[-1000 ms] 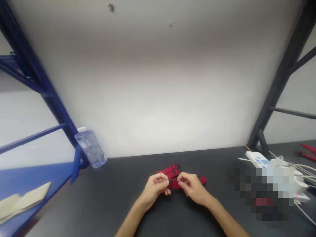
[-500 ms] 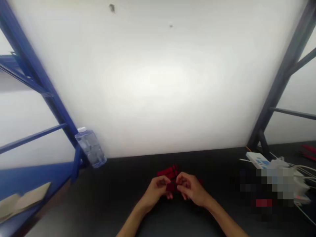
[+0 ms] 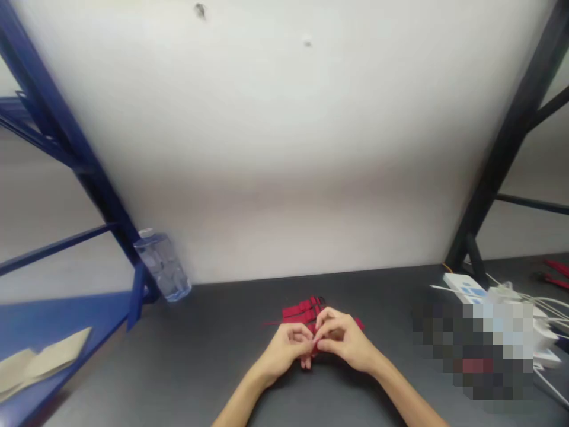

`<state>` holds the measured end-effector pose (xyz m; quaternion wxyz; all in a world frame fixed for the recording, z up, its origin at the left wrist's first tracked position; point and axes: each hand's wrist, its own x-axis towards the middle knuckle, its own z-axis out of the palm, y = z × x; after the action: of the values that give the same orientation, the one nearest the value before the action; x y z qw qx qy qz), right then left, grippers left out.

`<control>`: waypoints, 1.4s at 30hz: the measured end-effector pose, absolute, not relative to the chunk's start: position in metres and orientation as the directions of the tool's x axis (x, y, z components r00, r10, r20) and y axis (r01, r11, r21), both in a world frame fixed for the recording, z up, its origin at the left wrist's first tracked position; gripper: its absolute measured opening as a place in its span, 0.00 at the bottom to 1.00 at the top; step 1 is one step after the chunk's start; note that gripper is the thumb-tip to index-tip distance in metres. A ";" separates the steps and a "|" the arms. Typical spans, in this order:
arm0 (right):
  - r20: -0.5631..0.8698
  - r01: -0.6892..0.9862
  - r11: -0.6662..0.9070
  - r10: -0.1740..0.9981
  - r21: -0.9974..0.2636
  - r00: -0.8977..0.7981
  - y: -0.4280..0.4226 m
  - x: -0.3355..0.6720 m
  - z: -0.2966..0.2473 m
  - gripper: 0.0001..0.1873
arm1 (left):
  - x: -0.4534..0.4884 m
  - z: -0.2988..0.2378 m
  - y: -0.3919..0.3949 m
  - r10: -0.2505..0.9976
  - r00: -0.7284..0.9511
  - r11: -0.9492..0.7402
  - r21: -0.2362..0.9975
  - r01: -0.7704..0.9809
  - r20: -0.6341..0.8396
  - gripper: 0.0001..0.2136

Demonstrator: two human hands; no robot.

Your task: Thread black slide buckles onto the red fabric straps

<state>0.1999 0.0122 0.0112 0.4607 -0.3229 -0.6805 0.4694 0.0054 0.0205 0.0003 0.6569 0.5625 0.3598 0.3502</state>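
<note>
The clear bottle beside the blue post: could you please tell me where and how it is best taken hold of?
The clear bottle is probably best gripped around the middle of its body, coming from the right: the broad body sits below the white cap, and that side faces away from the blue post, which stands close on its left.

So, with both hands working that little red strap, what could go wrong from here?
Two things, perhaps. The left hand and right hand meet so closely over the red strap that they hide most of it, so a twist or slip might go unnoticed. And the red strips lie on the table just beyond the hands, so they could get nudged or snagged.
</note>
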 end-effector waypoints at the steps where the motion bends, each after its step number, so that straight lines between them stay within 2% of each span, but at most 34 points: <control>1: 0.304 -0.064 0.302 0.881 -0.951 -0.363 0.013 0.201 0.009 0.09 | 0.005 0.001 0.020 0.868 0.491 0.117 0.992 -0.052 -0.077 0.11; 5: 0.204 -0.290 0.108 0.924 -0.951 -0.323 0.018 0.206 0.001 0.14 | 0.004 0.004 0.020 0.886 0.459 0.102 0.993 -0.062 -0.062 0.13; 8: 0.182 -0.323 0.084 0.941 -0.943 -0.287 0.020 0.208 0.000 0.14 | 0.003 0.004 0.020 0.879 0.471 0.117 0.991 -0.065 -0.072 0.13; 24: 0.218 -0.127 0.186 0.920 -0.974 -0.325 0.017 0.202 0.002 0.14 | 0.003 0.009 0.022 0.929 0.367 0.110 0.985 -0.136 -0.053 0.12; 42: 0.214 -0.049 0.211 0.912 -0.976 -0.350 0.017 0.199 0.002 0.13 | 0.009 -0.004 0.023 0.941 0.335 0.058 0.998 -0.020 -0.048 0.14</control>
<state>0.1989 0.0171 0.0017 0.4560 -0.3423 -0.6305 0.5267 0.0091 0.0229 -0.0035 0.5984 0.5564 0.4137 0.4014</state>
